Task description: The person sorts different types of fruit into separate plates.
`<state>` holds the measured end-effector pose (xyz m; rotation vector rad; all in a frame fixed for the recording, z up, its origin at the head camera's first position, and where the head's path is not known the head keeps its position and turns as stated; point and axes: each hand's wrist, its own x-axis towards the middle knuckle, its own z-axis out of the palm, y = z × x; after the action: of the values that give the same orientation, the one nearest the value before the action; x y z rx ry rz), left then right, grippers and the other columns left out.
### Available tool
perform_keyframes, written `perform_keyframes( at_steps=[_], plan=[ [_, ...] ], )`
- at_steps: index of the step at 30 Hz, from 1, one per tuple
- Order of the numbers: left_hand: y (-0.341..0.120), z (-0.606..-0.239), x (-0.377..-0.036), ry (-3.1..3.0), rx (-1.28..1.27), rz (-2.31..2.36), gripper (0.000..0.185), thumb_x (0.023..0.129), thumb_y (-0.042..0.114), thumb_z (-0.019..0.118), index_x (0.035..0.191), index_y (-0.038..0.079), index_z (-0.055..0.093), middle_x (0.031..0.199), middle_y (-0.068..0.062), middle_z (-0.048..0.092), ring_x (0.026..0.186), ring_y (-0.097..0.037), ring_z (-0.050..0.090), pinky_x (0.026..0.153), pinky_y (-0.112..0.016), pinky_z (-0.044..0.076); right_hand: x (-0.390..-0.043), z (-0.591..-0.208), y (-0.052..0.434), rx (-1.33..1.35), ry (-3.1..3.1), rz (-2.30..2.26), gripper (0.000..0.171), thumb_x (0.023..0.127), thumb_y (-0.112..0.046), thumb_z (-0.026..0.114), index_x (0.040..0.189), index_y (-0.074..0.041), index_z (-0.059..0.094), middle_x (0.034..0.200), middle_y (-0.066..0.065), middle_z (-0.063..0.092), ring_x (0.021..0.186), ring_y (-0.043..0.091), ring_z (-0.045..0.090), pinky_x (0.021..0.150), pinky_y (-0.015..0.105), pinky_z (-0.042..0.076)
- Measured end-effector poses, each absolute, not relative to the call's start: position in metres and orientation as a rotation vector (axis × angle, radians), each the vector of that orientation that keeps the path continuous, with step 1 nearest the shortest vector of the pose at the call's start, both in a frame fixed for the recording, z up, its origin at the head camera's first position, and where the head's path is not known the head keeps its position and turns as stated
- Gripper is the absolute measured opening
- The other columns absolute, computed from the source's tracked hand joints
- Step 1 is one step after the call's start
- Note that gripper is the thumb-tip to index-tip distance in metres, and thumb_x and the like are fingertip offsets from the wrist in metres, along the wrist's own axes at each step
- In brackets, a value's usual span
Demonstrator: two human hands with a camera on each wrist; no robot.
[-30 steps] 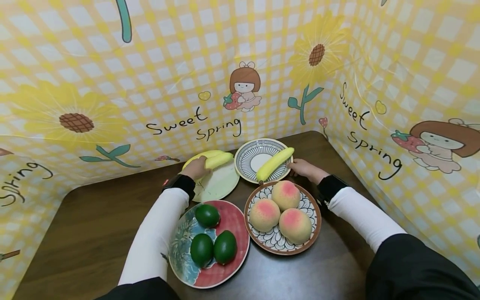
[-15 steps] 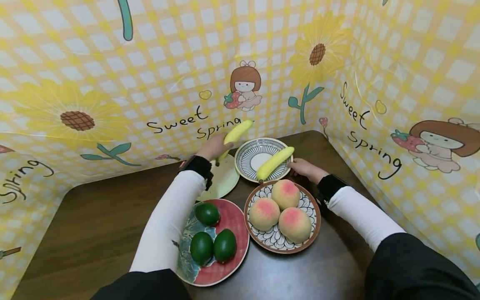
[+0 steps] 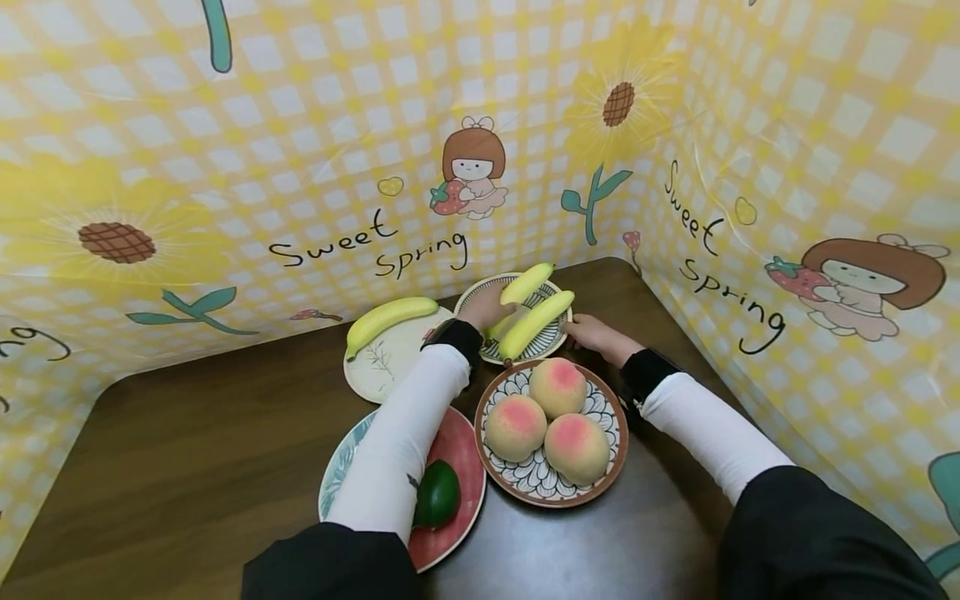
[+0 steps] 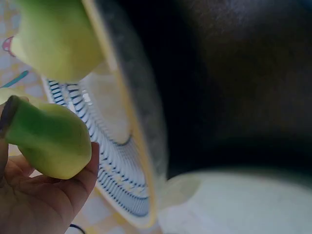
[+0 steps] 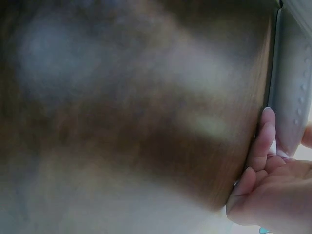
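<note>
So the step in hand looks like getting a second banana onto the blue-striped plate (image 3: 557, 337) at the back of the table (image 3: 187, 467). The left hand (image 3: 486, 310) is curled round one banana (image 3: 527, 283) by its lower end and holds it just over the far side of that plate; the left wrist view shows the stalk end sitting in the palm with the fingers (image 4: 80, 173) wrapped under it. A banana already on that plate (image 3: 536, 324) lies diagonally across it, right beside the held one.

The right hand (image 3: 592, 333) is at the plate's right rim. From the right wrist view its fingers (image 5: 261, 141) look mostly straight and lie against the edge of the plate, with the thumb on the other side, so I'd say it's steadying the plate rather than gripping hard.

A third banana (image 3: 390, 317) lies on the pale plate (image 3: 390, 367) to the left. The plate of peaches (image 3: 551, 421) sits just in front, touching distance from both wrists.

Next move, my guess: lower the held banana alongside the other one so it doesn't roll off the rim, then let go. The right hand keeping the plate from sliding seems to matter here.
</note>
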<state>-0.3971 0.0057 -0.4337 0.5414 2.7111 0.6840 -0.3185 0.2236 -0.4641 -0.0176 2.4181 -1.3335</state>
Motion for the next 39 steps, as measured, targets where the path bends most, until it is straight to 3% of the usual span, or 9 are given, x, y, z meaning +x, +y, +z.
perform_keyframes(
  at_steps=[4,6,11,13,21,26,28,35,39],
  plan=[
    [0.001,-0.445,-0.397,2.716,0.508,0.632,0.065,0.103,0.041,0.059,0.155,0.008,0.042,0.154,-0.012,0.053,0.142,-0.025,0.052,0.119,-0.035,0.041,-0.321,-0.465,0.217,0.002,2.428,-1.327,0.033,0.108,-0.021,0.038,0.118,0.006,0.055,0.096,0.01,0.059,0.088,0.019,0.055,0.079,0.024,0.044],
    [-0.004,-0.488,-0.425,2.761,0.539,0.61,0.07,0.1,0.051,0.059,0.153,0.007,0.045,0.151,-0.013,0.056,0.137,-0.025,0.056,0.114,-0.035,0.044,-0.321,-0.464,0.216,0.004,2.427,-1.327,0.033,0.108,-0.021,0.038,0.118,0.005,0.055,0.095,0.009,0.059,0.087,0.018,0.054,0.078,0.024,0.044],
    [-0.003,-0.484,-0.418,2.712,0.442,0.584,0.068,0.103,0.045,0.057,0.156,0.006,0.04,0.159,-0.015,0.048,0.147,-0.029,0.046,0.122,-0.039,0.038,-0.319,-0.461,0.213,-0.012,2.416,-1.34,0.034,0.109,-0.022,0.038,0.119,0.006,0.056,0.098,0.012,0.06,0.089,0.022,0.055,0.079,0.027,0.046],
    [0.0,-0.445,-0.389,2.653,0.384,0.6,0.064,0.105,0.035,0.056,0.158,0.005,0.036,0.163,-0.014,0.042,0.152,-0.029,0.04,0.126,-0.041,0.032,-0.321,-0.464,0.214,-0.021,2.407,-1.352,0.035,0.108,-0.023,0.04,0.118,0.006,0.056,0.1,0.014,0.06,0.091,0.025,0.056,0.082,0.031,0.047],
    [-0.005,-0.462,-0.399,2.669,0.441,0.624,0.064,0.105,0.041,0.054,0.155,0.004,0.041,0.159,-0.017,0.047,0.149,-0.031,0.043,0.124,-0.039,0.035,-0.381,-0.559,0.242,-0.192,2.373,-1.47,0.049,0.105,-0.05,0.048,0.102,-0.003,0.061,0.086,0.011,0.062,0.077,0.025,0.056,0.072,0.036,0.047],
    [-0.005,-0.439,-0.376,2.651,0.412,0.61,0.06,0.106,0.03,0.052,0.158,0.003,0.036,0.163,-0.018,0.041,0.153,-0.032,0.038,0.127,-0.041,0.03,-0.362,-0.533,0.23,-0.1,2.389,-1.441,0.039,0.105,-0.038,0.05,0.103,-0.001,0.059,0.087,0.01,0.061,0.08,0.023,0.056,0.074,0.034,0.047],
    [-0.006,-0.432,-0.369,2.66,0.439,0.58,0.06,0.107,0.029,0.051,0.158,0.003,0.035,0.164,-0.018,0.039,0.153,-0.033,0.036,0.127,-0.042,0.03,-0.347,-0.512,0.223,-0.029,2.386,-1.404,0.034,0.105,-0.032,0.048,0.109,0.0,0.058,0.094,0.012,0.06,0.087,0.025,0.057,0.082,0.036,0.049],
    [-0.034,-0.389,-0.366,2.765,0.63,0.519,0.062,0.106,0.029,0.054,0.158,0.002,0.034,0.163,-0.02,0.039,0.151,-0.036,0.038,0.126,-0.046,0.031,-0.361,-0.536,0.239,-0.124,2.373,-1.46,0.04,0.104,-0.04,0.05,0.103,-0.002,0.06,0.089,0.012,0.062,0.082,0.025,0.057,0.078,0.036,0.049],
    [-0.067,-0.363,-0.372,2.831,0.662,0.507,0.062,0.105,0.027,0.055,0.157,0.0,0.035,0.163,-0.022,0.037,0.153,-0.039,0.033,0.128,-0.048,0.027,-0.343,-0.505,0.239,-0.093,2.395,-1.425,0.036,0.106,-0.033,0.046,0.104,0.001,0.058,0.09,0.012,0.06,0.084,0.024,0.056,0.08,0.035,0.048]
  ],
)
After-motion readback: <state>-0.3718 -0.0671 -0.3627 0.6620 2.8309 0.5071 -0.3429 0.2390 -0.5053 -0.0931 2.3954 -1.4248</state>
